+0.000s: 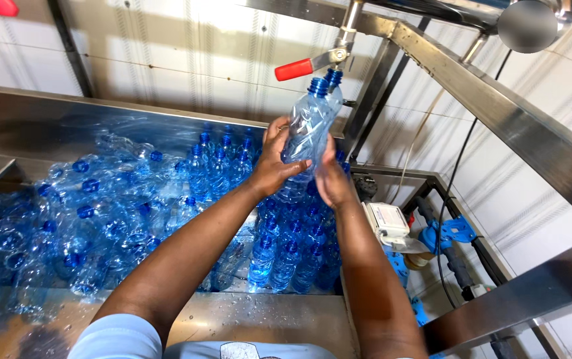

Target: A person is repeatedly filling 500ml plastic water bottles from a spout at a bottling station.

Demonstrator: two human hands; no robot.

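Steel trough (pixel 47 113) fills the left half, packed with blue plastic bottles (pixel 100 219): loose ones lying at 9 o'clock, capped ones upright at 6 o'clock below the hands. Both forearms reach up from the bottom edge. Left hand (pixel 274 163) wraps a clear blue bottle (pixel 307 126) from its 9 o'clock side, fingers curled around it. Right hand (pixel 331 176) presses its 5 o'clock side. Bottle neck points to 12 o'clock, just under a red-handled valve (pixel 309 65).

Bright, even light; glare on the steel frame (pixel 498 100); sharp focus; edges bend slightly
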